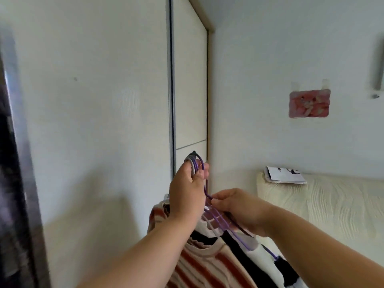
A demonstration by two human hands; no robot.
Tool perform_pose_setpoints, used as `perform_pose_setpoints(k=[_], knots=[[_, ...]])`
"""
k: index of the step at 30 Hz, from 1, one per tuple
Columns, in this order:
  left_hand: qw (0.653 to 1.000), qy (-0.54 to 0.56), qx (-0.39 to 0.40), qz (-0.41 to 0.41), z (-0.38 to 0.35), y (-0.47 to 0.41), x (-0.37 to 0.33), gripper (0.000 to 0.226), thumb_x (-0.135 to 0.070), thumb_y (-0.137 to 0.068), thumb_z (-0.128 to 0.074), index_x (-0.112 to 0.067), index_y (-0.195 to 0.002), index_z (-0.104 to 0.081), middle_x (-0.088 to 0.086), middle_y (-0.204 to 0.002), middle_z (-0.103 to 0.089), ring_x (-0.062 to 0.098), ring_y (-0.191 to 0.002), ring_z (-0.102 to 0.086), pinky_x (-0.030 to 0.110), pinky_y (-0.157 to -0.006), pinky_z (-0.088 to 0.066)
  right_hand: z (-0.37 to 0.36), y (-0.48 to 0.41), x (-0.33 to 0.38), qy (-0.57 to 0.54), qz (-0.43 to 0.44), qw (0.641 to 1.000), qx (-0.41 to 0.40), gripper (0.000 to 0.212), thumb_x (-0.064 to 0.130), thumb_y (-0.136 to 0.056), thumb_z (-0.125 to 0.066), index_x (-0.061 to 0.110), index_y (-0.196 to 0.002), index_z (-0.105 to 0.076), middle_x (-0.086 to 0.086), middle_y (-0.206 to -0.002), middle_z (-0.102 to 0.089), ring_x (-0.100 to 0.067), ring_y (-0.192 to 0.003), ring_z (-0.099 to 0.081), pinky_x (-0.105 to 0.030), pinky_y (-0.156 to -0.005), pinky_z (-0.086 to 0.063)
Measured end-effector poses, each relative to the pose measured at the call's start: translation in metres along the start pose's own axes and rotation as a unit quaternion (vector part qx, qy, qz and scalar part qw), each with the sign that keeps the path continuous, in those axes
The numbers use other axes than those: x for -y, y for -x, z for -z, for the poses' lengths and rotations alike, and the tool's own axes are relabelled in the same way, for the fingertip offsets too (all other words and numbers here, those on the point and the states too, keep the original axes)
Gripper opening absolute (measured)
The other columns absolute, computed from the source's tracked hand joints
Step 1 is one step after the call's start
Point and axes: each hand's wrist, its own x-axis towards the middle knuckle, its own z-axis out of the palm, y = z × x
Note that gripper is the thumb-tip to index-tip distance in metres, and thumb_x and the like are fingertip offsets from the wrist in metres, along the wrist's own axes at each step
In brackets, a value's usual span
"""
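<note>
Sliding wardrobe door (190,80) stood straight ahead, with a cream padded headboard (332,204) at right. Striped sweater (207,265) hung low centre, black-and-white garment (255,252) just beside it, both on hangers. Left hand (186,196) was curled tight round the bunched hanger hooks (196,161), raised before the door. Right hand (239,210) pinched the purple hanger (220,219) wire just below, thumb and fingers closed on it.

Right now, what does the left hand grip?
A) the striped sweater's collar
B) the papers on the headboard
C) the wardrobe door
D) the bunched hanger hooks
D: the left hand curls round the hanger hooks, held above the striped sweater, while the right hand pinches the purple hanger at its neck.
</note>
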Motion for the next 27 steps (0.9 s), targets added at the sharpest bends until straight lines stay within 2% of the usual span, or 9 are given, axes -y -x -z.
perform_pose_setpoints(k=[2,6,8,12,15,18,20,23,27], knots=[[1.0,-0.01,-0.011,-0.001,0.019,0.0,-0.004,0.026,-0.009,-0.095,-0.045,-0.03,-0.084,-0.055,-0.023,-0.089,-0.068,-0.007,-0.085,-0.065,0.022,-0.082,-0.049,-0.016,-0.007,0.007,-0.021,0.006,0.999,0.042,0.022,0.012,-0.097,-0.048,0.001,-0.105,-0.065,-0.018,-0.094,-0.071,-0.029,-0.08,-0.066,-0.046,-0.084,-0.051],[0.995,-0.052,-0.071,-0.039,0.058,-0.004,-0.011,0.025,-0.009,-0.094,-0.046,-0.031,-0.083,-0.052,-0.022,-0.084,-0.066,-0.01,-0.083,-0.063,0.003,-0.069,-0.042,-0.046,-0.014,0.029,-0.004,0.044,0.992,0.122,0.032,0.029,-0.094,-0.054,0.002,-0.108,-0.065,-0.02,-0.093,-0.067,-0.028,-0.078,-0.06,-0.048,-0.085,-0.042],[0.99,-0.081,-0.104,-0.058,0.074,-0.006,-0.017,0.021,-0.011,-0.093,-0.048,-0.029,-0.084,-0.053,-0.022,-0.084,-0.065,-0.011,-0.084,-0.062,0.002,-0.067,-0.041,-0.056,-0.013,0.045,0.011,0.063,0.981,0.185,0.039,0.039,-0.084,-0.065,0.011,-0.112,-0.065,-0.018,-0.097,-0.068,-0.025,-0.08,-0.061,-0.045,-0.084,-0.044],[0.975,-0.134,-0.153,-0.093,0.113,-0.013,-0.034,0.012,-0.01,-0.092,-0.049,-0.018,-0.089,-0.058,-0.019,-0.087,-0.067,-0.009,-0.086,-0.063,0.011,-0.074,-0.046,-0.077,-0.008,0.08,0.122,0.105,0.949,0.272,0.062,0.027,-0.074,-0.074,0.033,-0.129,-0.047,-0.007,-0.088,-0.069,-0.016,-0.075,-0.063,-0.025,-0.066,-0.049],[0.965,-0.166,-0.167,-0.118,0.145,-0.024,-0.052,0.011,-0.01,-0.092,-0.051,-0.016,-0.09,-0.06,-0.014,-0.091,-0.069,-0.007,-0.088,-0.063,0.014,-0.078,-0.047,-0.104,-0.01,0.101,0.208,0.17,0.927,0.262,0.077,0.014,-0.069,-0.074,0.034,-0.136,-0.041,0.006,-0.066,-0.06,-0.008,-0.062,-0.054,-0.024,-0.062,-0.042],[0.955,-0.195,-0.172,-0.144,0.185,-0.038,-0.073,0.007,-0.011,-0.091,-0.053,-0.013,-0.089,-0.059,-0.011,-0.092,-0.07,0.002,-0.089,-0.066,0.031,-0.081,-0.053,-0.133,-0.013,0.127,0.247,0.227,0.913,0.231,0.077,0.013,-0.069,-0.071,0.032,-0.137,-0.041,0.011,-0.06,-0.058,-0.003,-0.057,-0.054,-0.019,-0.058,-0.041],[0.945,-0.211,-0.19,-0.161,0.219,-0.049,-0.086,0.006,-0.012,-0.09,-0.054,-0.01,-0.088,-0.06,-0.009,-0.088,-0.07,0.004,-0.086,-0.067,0.039,-0.078,-0.054,-0.149,-0.014,0.151,0.322,0.279,0.885,0.188,0.077,0.025,-0.07,-0.071,0.036,-0.138,-0.037,0.018,-0.068,-0.062,0.003,-0.062,-0.058,-0.01,-0.057,-0.042],[0.936,-0.216,-0.224,-0.167,0.275,-0.069,-0.106,0.007,-0.015,-0.089,-0.055,-0.012,-0.086,-0.062,-0.01,-0.085,-0.07,0.005,-0.083,-0.068,0.041,-0.079,-0.055,-0.172,-0.015,0.187,0.397,0.344,0.834,0.172,0.072,0.042,-0.071,-0.068,0.054,-0.133,-0.034,0.023,-0.093,-0.064,0.006,-0.084,-0.061,-0.014,-0.074,-0.047],[0.942,-0.172,-0.238,-0.166,0.343,-0.097,-0.13,0.024,-0.007,-0.091,-0.052,-0.025,-0.079,-0.061,-0.013,-0.081,-0.07,0.0,-0.074,-0.069,0.03,-0.071,-0.057,-0.218,-0.019,0.231,0.355,0.427,0.809,0.192,0.052,0.027,-0.076,-0.065,0.064,-0.109,-0.049,0.024,-0.094,-0.068,0.003,-0.084,-0.064,-0.011,-0.073,-0.052]])
